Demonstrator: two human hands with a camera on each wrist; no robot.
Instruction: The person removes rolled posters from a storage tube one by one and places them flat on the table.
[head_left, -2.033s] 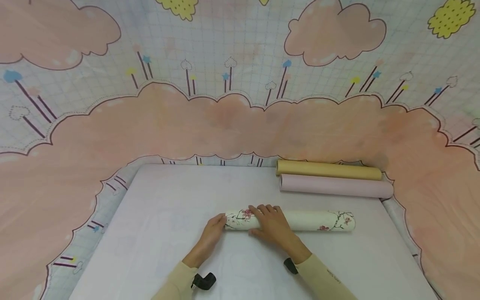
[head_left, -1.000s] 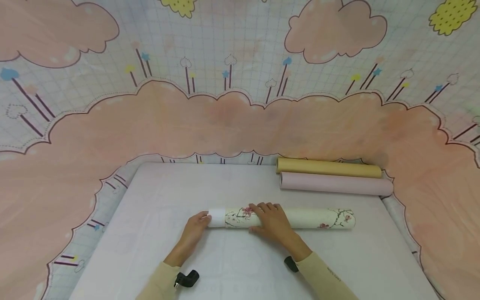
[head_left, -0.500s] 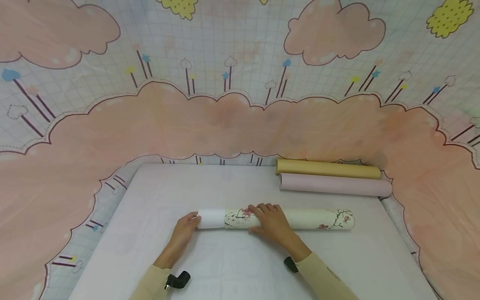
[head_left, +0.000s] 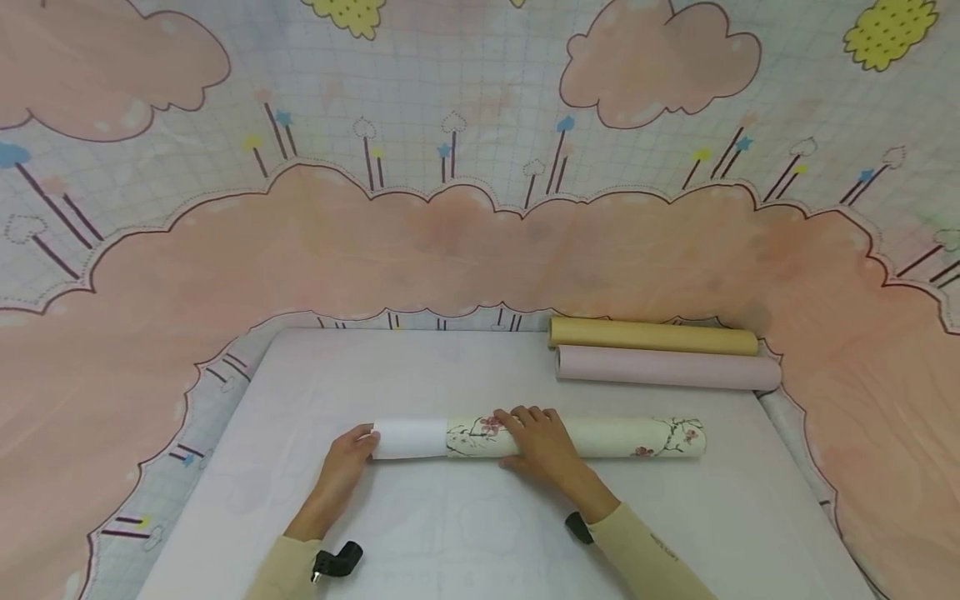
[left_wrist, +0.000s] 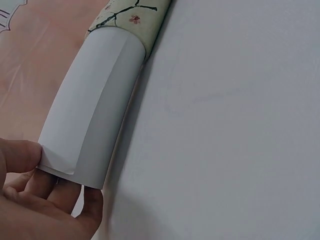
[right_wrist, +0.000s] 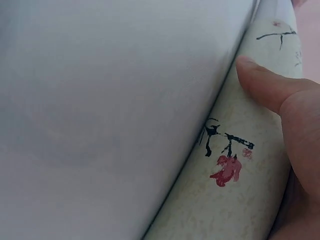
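A pale green roll [head_left: 615,437] printed with blossom branches lies across the table in the head view. From its left end sticks out a white paper roll [head_left: 411,439], a paper edge running along its length in the left wrist view. My left hand [head_left: 341,467] pinches the outer end of the white roll [left_wrist: 85,110], thumb outside and fingertips at the open rim. My right hand [head_left: 546,446] grips the flowered roll left of its middle, the thumb along the near side and the fingers over the top. In the right wrist view that thumb [right_wrist: 265,85] lies on the printed surface.
Behind, at the back right of the white table [head_left: 337,367], a yellow roll [head_left: 652,336] and a pale pink roll [head_left: 667,367] lie side by side. A cloth with clouds [head_left: 450,250] hangs behind the table and drapes around its sides.
My left hand has moved left, drawing the white roll out of the flowered roll, so a longer white length shows. The right hand stays in place on the flowered roll.
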